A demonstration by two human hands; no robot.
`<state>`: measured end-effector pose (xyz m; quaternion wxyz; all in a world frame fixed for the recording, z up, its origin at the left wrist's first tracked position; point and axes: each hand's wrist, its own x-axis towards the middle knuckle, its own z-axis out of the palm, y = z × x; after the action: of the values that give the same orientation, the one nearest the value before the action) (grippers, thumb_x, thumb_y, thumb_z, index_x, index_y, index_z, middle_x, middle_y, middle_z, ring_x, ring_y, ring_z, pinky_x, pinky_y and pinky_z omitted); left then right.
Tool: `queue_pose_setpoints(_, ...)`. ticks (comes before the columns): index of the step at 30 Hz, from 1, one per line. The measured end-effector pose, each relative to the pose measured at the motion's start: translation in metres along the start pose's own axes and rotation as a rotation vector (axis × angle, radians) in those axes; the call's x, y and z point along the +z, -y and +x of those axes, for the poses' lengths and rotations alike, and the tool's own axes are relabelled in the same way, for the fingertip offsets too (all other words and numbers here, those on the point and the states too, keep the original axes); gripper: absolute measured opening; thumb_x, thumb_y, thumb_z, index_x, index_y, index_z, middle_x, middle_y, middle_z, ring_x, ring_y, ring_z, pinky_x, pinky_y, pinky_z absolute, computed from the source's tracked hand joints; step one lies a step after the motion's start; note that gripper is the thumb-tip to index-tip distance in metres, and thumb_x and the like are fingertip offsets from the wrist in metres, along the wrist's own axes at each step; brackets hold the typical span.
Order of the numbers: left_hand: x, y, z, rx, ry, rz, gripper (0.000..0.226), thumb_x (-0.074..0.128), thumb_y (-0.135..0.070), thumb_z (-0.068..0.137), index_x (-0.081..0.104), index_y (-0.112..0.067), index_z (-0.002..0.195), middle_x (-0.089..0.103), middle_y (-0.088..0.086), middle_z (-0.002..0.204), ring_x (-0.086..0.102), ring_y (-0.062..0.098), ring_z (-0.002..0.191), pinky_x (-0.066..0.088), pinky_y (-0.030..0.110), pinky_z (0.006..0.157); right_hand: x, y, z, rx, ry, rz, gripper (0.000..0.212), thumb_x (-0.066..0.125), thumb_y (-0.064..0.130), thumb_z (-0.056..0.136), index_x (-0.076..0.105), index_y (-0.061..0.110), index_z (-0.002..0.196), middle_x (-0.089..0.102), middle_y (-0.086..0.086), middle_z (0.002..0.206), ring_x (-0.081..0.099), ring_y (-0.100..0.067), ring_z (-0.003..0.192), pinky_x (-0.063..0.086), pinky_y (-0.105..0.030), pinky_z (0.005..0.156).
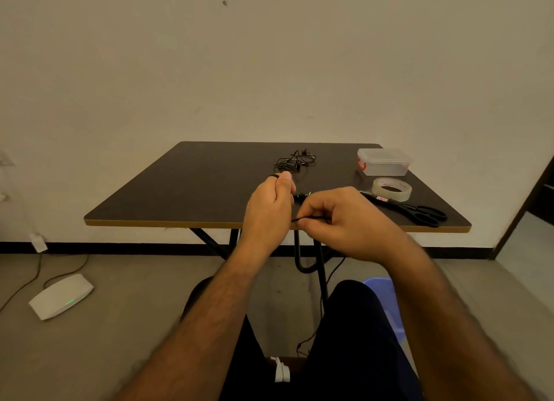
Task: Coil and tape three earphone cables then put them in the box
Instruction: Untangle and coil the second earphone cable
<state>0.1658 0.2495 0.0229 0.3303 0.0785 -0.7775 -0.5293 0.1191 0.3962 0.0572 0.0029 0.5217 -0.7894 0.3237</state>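
Note:
My left hand (pixel 269 208) grips one end of a black earphone cable (pixel 308 219) in a fist above the table's front edge. My right hand (pixel 338 217) pinches the same cable just to the right, so a short stretch runs between the two hands; the rest hangs down past my lap. A tangle of more black earphone cables (pixel 295 160) lies at the far middle of the dark table (pixel 192 190). A clear plastic box (pixel 383 161) with its lid on and a red clasp stands at the far right. A roll of clear tape (pixel 391 189) lies in front of it.
Black scissors (pixel 419 213) lie at the table's right front, blades pointing left. A white device (pixel 61 295) with a green light and its cord sit on the floor at left. A blue stool (pixel 386 295) stands by my right leg. The wall is close behind the table.

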Motion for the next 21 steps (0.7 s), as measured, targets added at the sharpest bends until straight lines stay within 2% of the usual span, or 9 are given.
queue_pose_setpoints(3, -0.004, -0.005, 0.000, -0.065, 0.019, -0.107, 0.036, 0.034, -0.033, 0.107, 0.053, -0.017, 0.080, 0.042, -0.010, 0.055, 0.039, 0.007, 0.052, 0.036, 0.027, 0.052, -0.001, 0.002, -0.001, -0.028, 0.046, 0.004, 0.011, 0.063, 0.019, 0.093, 0.071, 0.021, 0.086, 0.062, 0.006, 0.066, 0.057, -0.014, 0.062, 0.046, -0.025, 0.058)
queue_pose_setpoints(7, -0.004, -0.009, -0.007, -0.119, 0.167, -0.166, 0.044, 0.030, -0.037, 0.108, 0.050, -0.013, 0.076, 0.041, -0.005, 0.056, 0.040, 0.010, 0.048, 0.038, 0.024, 0.044, -0.004, -0.001, 0.001, -0.065, -0.069, 0.013, 0.010, 0.064, 0.019, 0.092, 0.074, 0.020, 0.089, 0.066, 0.010, 0.072, 0.060, -0.009, 0.066, 0.050, -0.021, 0.061)
queue_pose_setpoints(11, -0.003, -0.015, -0.013, -0.324, 0.355, -0.362, 0.046, 0.028, -0.045, 0.106, 0.048, -0.019, 0.073, 0.038, -0.006, 0.058, 0.024, 0.008, 0.049, 0.013, 0.027, 0.049, -0.011, -0.006, 0.007, -0.107, -0.162, 0.026, 0.007, 0.069, 0.017, 0.090, 0.075, 0.019, 0.092, 0.069, 0.011, 0.084, 0.065, -0.007, 0.080, 0.055, -0.025, 0.074)
queue_pose_setpoints(13, -0.004, -0.015, -0.014, -0.367, 0.408, -0.401, 0.044, 0.027, -0.048, 0.105, 0.047, -0.019, 0.078, 0.038, -0.005, 0.060, 0.021, 0.007, 0.049, 0.010, 0.025, 0.049, -0.015, -0.009, 0.012, -0.110, -0.183, 0.120, 0.007, 0.073, 0.012, 0.087, 0.073, 0.018, 0.090, 0.070, 0.009, 0.084, 0.068, -0.006, 0.081, 0.057, -0.027, 0.077)
queue_pose_setpoints(15, -0.005, -0.016, -0.014, -0.391, 0.462, -0.436, 0.045, 0.026, -0.051, 0.104, 0.044, -0.020, 0.078, 0.035, -0.005, 0.059, 0.018, 0.007, 0.048, 0.009, 0.024, 0.047, -0.018, -0.013, 0.018, -0.117, -0.196, 0.192, 0.013, 0.074, 0.009, 0.085, 0.071, 0.021, 0.087, 0.071, 0.006, 0.083, 0.069, -0.011, 0.080, 0.059, -0.035, 0.079)
queue_pose_setpoints(18, -0.007, -0.019, -0.014, -0.452, 0.517, -0.551, 0.049, 0.024, -0.056, 0.102, 0.043, -0.021, 0.073, 0.025, -0.005, 0.060, 0.013, 0.008, 0.049, 0.009, 0.021, 0.044, -0.020, -0.020, 0.027, -0.142, -0.195, 0.310, 0.015, 0.072, 0.005, 0.086, 0.071, 0.020, 0.089, 0.072, -0.005, 0.083, 0.070, -0.025, 0.078, 0.059, -0.044, 0.074)
queue_pose_setpoints(21, -0.008, -0.021, -0.014, -0.484, 0.550, -0.695, 0.051, 0.025, -0.057, 0.101, 0.043, -0.022, 0.069, 0.024, -0.006, 0.058, 0.013, 0.005, 0.046, 0.008, 0.019, 0.042, -0.017, -0.025, 0.033, -0.138, -0.232, 0.457, 0.017, 0.070, 0.002, 0.087, 0.071, 0.018, 0.092, 0.071, -0.004, 0.081, 0.066, -0.023, 0.072, 0.056, -0.037, 0.066)
